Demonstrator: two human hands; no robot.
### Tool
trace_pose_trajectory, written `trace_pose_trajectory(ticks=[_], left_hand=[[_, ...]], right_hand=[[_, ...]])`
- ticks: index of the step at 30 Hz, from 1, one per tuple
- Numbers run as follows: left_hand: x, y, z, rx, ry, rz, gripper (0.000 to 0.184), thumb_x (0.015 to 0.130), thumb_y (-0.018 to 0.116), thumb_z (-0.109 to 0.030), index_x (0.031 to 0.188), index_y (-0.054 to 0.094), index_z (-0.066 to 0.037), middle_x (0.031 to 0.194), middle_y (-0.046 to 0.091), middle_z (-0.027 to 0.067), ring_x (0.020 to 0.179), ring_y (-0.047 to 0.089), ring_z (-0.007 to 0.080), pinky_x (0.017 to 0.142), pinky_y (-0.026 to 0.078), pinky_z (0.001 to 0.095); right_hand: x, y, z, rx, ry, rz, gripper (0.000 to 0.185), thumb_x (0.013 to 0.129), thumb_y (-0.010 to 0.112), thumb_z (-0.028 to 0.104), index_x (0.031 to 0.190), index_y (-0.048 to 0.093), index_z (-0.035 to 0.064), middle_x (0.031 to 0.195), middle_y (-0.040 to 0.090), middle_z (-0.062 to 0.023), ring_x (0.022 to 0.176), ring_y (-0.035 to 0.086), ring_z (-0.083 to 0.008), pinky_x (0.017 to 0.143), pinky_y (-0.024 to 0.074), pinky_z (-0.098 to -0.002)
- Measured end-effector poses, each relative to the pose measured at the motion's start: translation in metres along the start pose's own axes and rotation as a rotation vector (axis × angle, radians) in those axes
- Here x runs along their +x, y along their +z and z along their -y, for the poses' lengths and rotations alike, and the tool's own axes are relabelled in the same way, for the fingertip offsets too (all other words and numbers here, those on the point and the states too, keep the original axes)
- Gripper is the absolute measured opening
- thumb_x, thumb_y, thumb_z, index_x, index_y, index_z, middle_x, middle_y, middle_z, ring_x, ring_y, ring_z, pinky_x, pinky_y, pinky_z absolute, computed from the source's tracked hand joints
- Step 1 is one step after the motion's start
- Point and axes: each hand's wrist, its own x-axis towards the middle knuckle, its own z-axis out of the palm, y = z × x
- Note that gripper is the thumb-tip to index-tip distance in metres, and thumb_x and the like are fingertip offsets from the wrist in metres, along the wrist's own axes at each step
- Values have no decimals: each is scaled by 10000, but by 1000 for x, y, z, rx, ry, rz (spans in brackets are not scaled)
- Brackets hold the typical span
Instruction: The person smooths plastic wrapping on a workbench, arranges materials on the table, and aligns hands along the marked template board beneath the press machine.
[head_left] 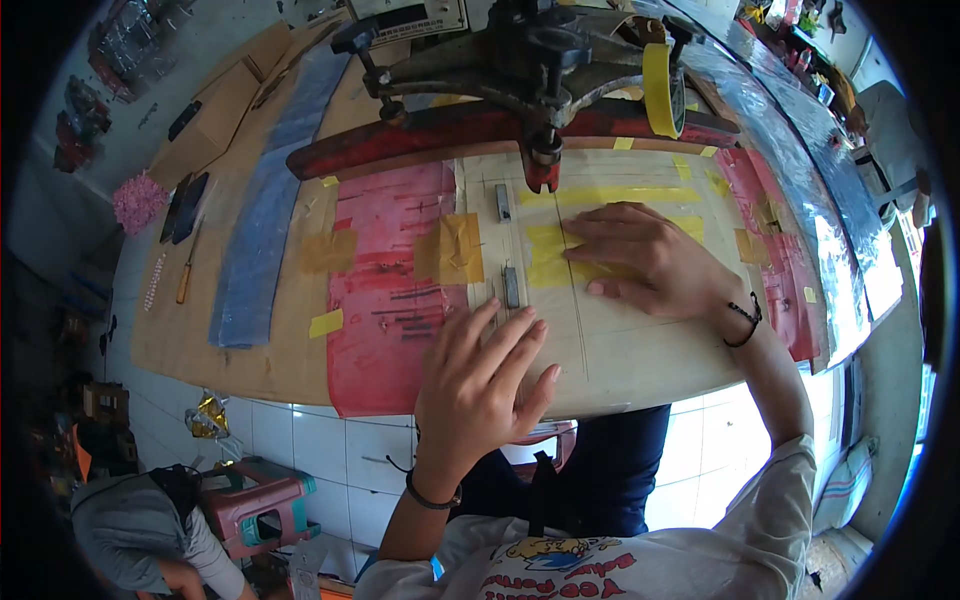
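Observation:
My left hand (480,385) rests at the front of the wooden board (640,365), fingers spread, holding nothing. Its fingertips lie just below a small grey metal block (511,287); I cannot tell if they touch it. A second grey block (503,202) sits farther back in the same line. My right hand (655,255) lies with outstretched fingers over strips of yellow tape (545,255) on the board, the fingertips near a thin dark line. Above both hands hangs a dark metal clamp frame (545,60) with a red bar (400,140) across the board.
Red sheets (385,340) patched with brown tape flank the work area. A yellow tape roll (657,90) hangs on the frame. To the left are a blue strip (265,230), a wooden-handled tool (184,280) and a pink bundle (140,202). Another person (140,530) bends at lower left.

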Motion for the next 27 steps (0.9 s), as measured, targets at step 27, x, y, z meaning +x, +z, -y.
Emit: trace_pose_trajectory(ticks=[27], left_hand=[[-3,2,-1,44,-10,-86,267,828,712,-248,1009,781,-64,1070,718,48,1015,679,291,879,543,428]], right_hand=[[3,-1,-4,85,38,11,255,944,673,196,1178,720,108,1367,641,-98,1285,555,-320,1094,441,-449]])
